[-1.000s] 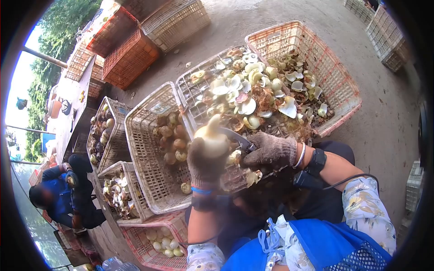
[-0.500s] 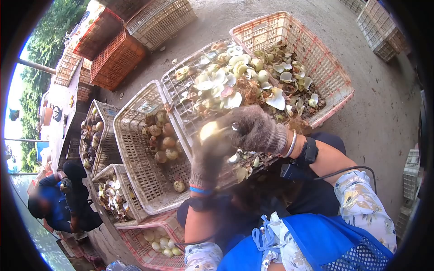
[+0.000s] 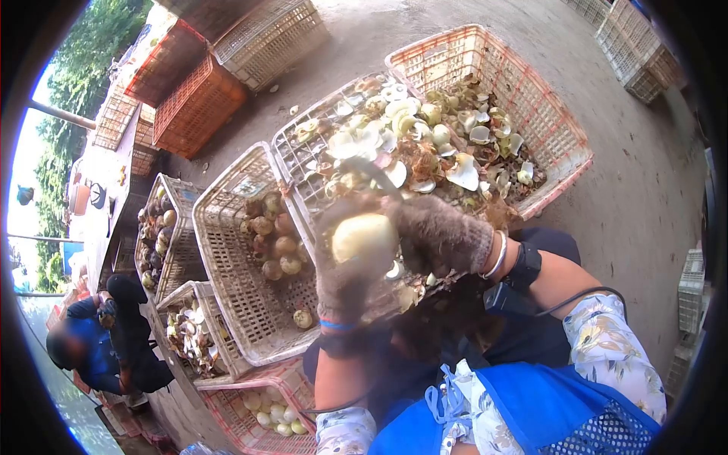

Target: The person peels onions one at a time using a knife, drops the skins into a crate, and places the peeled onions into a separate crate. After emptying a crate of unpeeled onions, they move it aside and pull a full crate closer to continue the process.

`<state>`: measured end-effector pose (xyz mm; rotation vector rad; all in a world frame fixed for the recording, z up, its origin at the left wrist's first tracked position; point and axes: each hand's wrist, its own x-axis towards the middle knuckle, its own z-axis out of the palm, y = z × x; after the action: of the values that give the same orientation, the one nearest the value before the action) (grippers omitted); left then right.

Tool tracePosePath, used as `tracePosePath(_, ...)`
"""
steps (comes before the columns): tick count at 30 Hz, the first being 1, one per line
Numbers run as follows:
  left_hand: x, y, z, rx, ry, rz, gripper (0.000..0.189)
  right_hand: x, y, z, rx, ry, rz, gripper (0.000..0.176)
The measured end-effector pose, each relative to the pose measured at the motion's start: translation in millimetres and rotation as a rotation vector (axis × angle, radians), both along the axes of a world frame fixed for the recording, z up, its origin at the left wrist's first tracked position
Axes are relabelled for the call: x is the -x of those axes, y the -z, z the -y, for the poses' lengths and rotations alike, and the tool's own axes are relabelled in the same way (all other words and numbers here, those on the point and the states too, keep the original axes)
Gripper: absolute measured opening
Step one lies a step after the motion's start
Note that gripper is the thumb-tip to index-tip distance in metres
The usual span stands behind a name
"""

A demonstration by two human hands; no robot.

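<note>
The onion [image 3: 364, 237] sits in the left grip [image 3: 339, 277], pale and rounded, its smooth face turned up. The left grip is spread about as wide as the onion and curls round its side and underside, though blur hides the exact finger placing. The right grip [image 3: 449, 231], just beside the onion, is closed; a knife [image 3: 370, 173] appears to come out of it, its curved blade smeared by motion and reaching over the far side of the onion. Whether blade and onion touch, I cannot tell.

The onion looks firm and fairly weighty for its bulk, likely stiff enough to bear a steady squeeze. Its bare surface is probably slick where moist, so the knit glove [image 3: 474, 239] fabric should help. The outer layers likely nick or split under an edge or hard fingertips. The best hold is round the widest part, palm beneath and fingers spread along the side away from the right grip, leaving the upper face free and fingertips clear of the blade.

Beyond both grips lie peels [image 3: 462, 173], thin, light and probably brittle. To the left of the left grip, brown onions [image 3: 285, 245] rest in a crate [image 3: 224, 243].
</note>
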<state>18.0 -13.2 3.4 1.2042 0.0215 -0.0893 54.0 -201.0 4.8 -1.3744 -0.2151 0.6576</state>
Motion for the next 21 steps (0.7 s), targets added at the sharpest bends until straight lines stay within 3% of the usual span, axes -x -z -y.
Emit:
tracePosePath(2, -5.1, -2.4, 6.3, -0.135, -0.005, 0.102, 0.082, 5.2, -2.5, -1.8, -0.132, 0.060, 0.003, 0.030)
tracePosePath(3, -1.7, -11.7, 15.3, 0.037, -0.032, 0.033, 0.075, 3.6, -1.1, -6.1, -0.194, 0.139, 0.057, 0.030)
tracePosePath(6, -4.0, 3.1, 8.0, 0.078, 0.013, -0.119, 0.065, 1.8, -5.3, -15.0, -0.351, 0.286, 0.146, 0.029)
tracePosePath(8, -8.4, 53.9, -10.1, -0.081, -0.006, 0.012, 0.054, -2.6, 9.9, -10.9, 0.184, 0.321, 0.835, 0.024)
tracePosePath(9, -8.9, 52.5, -10.3, -0.024, -0.018, -0.083, 0.051, -2.5, 16.6, -11.3, 0.179, 0.319, 0.910, 0.019)
tracePosePath(10, -11.4, 49.8, -8.2, 0.037, -0.031, -0.166, 0.047, -1.9, 19.7, -10.3, 0.179, 0.318, 0.909, 0.019)
tracePosePath(12, -6.9, 45.8, -8.8, -0.110, 0.047, -0.173, 0.046, 0.6, 21.1, -11.1, 0.170, 0.334, 0.855, 0.019)
tracePosePath(14, -8.1, 53.3, -9.1, -0.590, 0.011, 0.083, 0.057, -12.4, 24.4, -4.6, 0.235, 0.300, 0.748, 0.024)
tracePosePath(15, -8.4, 34.7, -4.2, -0.528, 0.060, 0.036, 0.068, -27.4, 25.1, -3.0, 0.369, 0.418, 0.815, 0.026)
tracePosePath(16, -9.0, 35.3, -4.8, -0.530, 0.063, 0.042, 0.068, -36.0, 23.2, -2.8, 0.502, 0.541, 0.880, 0.028)
tracePosePath(17, -8.8, 38.1, -6.5, -0.488, 0.061, 0.075, 0.070, -36.8, 18.4, 3.3, 0.514, 0.505, 0.743, 0.036)
tracePosePath(18, -8.1, 39.9, -7.7, -0.444, 0.055, 0.103, 0.071, -34.3, 12.9, 2.5, 0.511, 0.500, 0.749, 0.036)
tracePosePath(20, -6.5, 42.7, -8.1, -0.352, 0.043, 0.048, 0.072, -24.4, 11.1, 1.7, 0.206, 0.483, 0.785, 0.047)
tracePosePath(21, -6.8, 41.5, -8.2, -0.317, 0.052, 0.039, 0.072, -23.6, 12.9, 0.2, 0.251, 0.443, 0.942, 0.054)
